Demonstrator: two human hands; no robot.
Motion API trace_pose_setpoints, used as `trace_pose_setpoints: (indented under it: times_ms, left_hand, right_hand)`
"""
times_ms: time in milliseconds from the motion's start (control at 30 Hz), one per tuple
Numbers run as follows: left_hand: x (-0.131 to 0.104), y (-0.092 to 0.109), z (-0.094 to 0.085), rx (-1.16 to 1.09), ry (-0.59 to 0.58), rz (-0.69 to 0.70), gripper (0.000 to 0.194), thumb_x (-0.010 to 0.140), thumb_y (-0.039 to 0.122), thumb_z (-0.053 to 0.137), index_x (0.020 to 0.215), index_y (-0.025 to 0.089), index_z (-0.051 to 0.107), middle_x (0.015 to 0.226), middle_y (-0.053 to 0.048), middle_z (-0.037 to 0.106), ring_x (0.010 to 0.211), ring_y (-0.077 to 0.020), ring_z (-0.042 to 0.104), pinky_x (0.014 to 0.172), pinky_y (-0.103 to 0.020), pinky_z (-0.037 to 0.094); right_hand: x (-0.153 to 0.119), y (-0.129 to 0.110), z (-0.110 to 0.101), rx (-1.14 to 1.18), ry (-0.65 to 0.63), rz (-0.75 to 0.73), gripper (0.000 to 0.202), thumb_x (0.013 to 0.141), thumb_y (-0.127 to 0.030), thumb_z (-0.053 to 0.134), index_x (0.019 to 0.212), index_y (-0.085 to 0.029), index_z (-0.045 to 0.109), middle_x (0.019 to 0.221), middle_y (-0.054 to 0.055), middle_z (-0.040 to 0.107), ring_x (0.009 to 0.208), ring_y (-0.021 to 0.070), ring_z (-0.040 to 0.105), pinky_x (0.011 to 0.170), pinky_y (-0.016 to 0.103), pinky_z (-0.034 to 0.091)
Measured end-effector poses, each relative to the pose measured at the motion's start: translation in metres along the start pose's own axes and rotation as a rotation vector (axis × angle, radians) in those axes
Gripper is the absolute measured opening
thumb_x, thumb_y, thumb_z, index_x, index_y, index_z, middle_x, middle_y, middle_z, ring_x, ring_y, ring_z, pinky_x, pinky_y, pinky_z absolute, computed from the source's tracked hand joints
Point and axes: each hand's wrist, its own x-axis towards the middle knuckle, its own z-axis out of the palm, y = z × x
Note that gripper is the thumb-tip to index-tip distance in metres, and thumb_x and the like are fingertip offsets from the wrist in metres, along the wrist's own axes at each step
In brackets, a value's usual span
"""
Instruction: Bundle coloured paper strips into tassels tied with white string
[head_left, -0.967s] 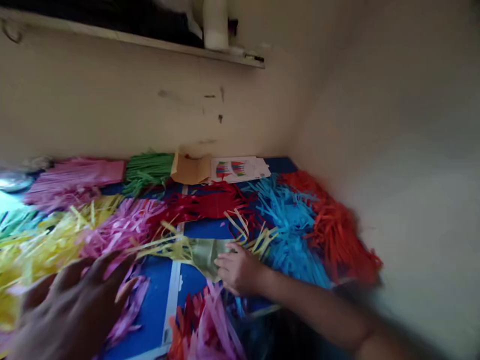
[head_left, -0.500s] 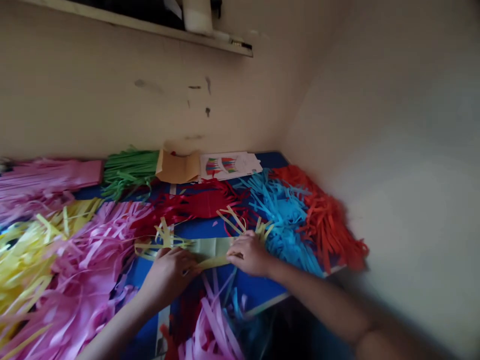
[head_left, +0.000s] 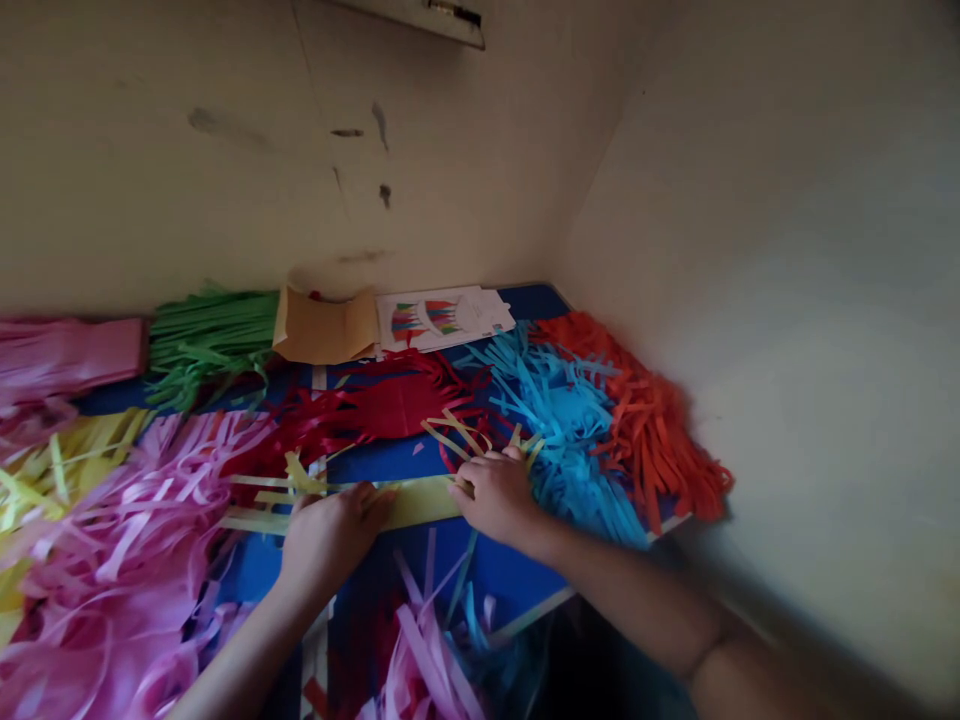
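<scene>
A yellow fringed paper strip (head_left: 421, 502) lies across the blue table, its flat middle stretched between my two hands and its cut fringes fanning out beyond both. My left hand (head_left: 335, 530) is closed on the strip's left part. At the right part, my right hand (head_left: 496, 492) is closed on the same strip, fingers curled over its edge. Red fringed paper (head_left: 401, 405) lies just behind the strip. Blue fringed paper (head_left: 574, 415) lies to the right of my right hand.
Orange fringes (head_left: 652, 420) hang over the right edge. Pink fringes (head_left: 135, 560), yellow fringes (head_left: 97, 450) and green fringes (head_left: 214, 335) lie left. A brown folded paper (head_left: 326, 328) and a printed sheet (head_left: 442, 315) rest near the wall. Pink strips (head_left: 427, 650) hang at the front edge.
The yellow strip's middle now looks flatter, and its left fringes extend further left. My left hand has shifted slightly left. The view has tilted down and moved a little.
</scene>
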Motion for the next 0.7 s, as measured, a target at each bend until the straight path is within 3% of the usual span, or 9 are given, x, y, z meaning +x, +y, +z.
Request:
trace_pose_setpoints:
  times_ms: [200, 367, 500, 600, 667, 700]
  left_hand:
    - [-0.001, 0.002, 0.003, 0.027, 0.029, -0.017, 0.045, 0.097, 0.046, 0.03, 0.085, 0.022, 0.066, 0.069, -0.007, 0.074, 0.074, -0.0253, 0.072, 0.077, -0.036, 0.039]
    - [-0.006, 0.009, 0.004, 0.075, 0.134, 0.009, 0.043, 0.098, 0.045, 0.033, 0.081, 0.022, 0.066, 0.067, -0.007, 0.073, 0.073, -0.0261, 0.07, 0.082, -0.04, 0.038]
    - [-0.009, 0.013, 0.01, 0.094, 0.303, 0.011, 0.036, 0.098, 0.04, 0.038, 0.089, 0.024, 0.069, 0.09, -0.008, 0.075, 0.096, -0.0294, 0.066, 0.096, -0.047, 0.032]
    - [-0.01, 0.011, 0.017, 0.066, 0.5, 0.202, 0.027, 0.094, 0.022, 0.045, 0.104, 0.025, 0.07, 0.113, -0.01, 0.07, 0.109, -0.0295, 0.059, 0.1, -0.047, 0.031]
    - [-0.011, 0.009, 0.019, 0.049, 0.521, 0.386, 0.027, 0.089, 0.013, 0.049, 0.1, 0.026, 0.07, 0.109, -0.007, 0.071, 0.101, -0.0263, 0.061, 0.094, -0.043, 0.036]
    - [-0.011, 0.009, 0.019, 0.049, 0.496, 0.445, 0.026, 0.087, 0.011, 0.051, 0.096, 0.026, 0.071, 0.103, -0.005, 0.072, 0.096, -0.025, 0.062, 0.092, -0.042, 0.037]
  right_hand:
    - [0.002, 0.001, 0.001, -0.005, -0.013, 0.0, 0.015, 0.082, -0.032, 0.069, 0.071, -0.022, 0.066, 0.076, -0.001, 0.071, 0.08, 0.0175, 0.061, 0.078, 0.033, 0.027]
    - [0.002, 0.0, 0.002, 0.007, -0.029, 0.01, 0.014, 0.082, -0.032, 0.068, 0.072, -0.022, 0.066, 0.076, -0.002, 0.071, 0.081, 0.0166, 0.061, 0.08, 0.033, 0.027]
    - [0.004, 0.003, -0.001, 0.006, -0.066, 0.027, 0.013, 0.081, -0.032, 0.068, 0.074, -0.022, 0.065, 0.078, -0.001, 0.07, 0.084, 0.0176, 0.06, 0.082, 0.034, 0.028]
    - [0.003, 0.004, -0.013, -0.029, -0.02, 0.118, 0.017, 0.077, -0.035, 0.072, 0.085, -0.022, 0.065, 0.086, 0.002, 0.07, 0.089, 0.023, 0.059, 0.084, 0.038, 0.029]
    - [-0.002, 0.001, -0.023, -0.075, 0.076, 0.115, 0.024, 0.077, -0.03, 0.07, 0.098, -0.021, 0.063, 0.098, 0.007, 0.068, 0.098, 0.0273, 0.056, 0.087, 0.04, 0.03]
    - [-0.005, -0.001, -0.026, -0.082, 0.097, 0.037, 0.026, 0.078, -0.026, 0.067, 0.103, -0.02, 0.062, 0.103, 0.008, 0.067, 0.101, 0.0279, 0.054, 0.088, 0.041, 0.031]
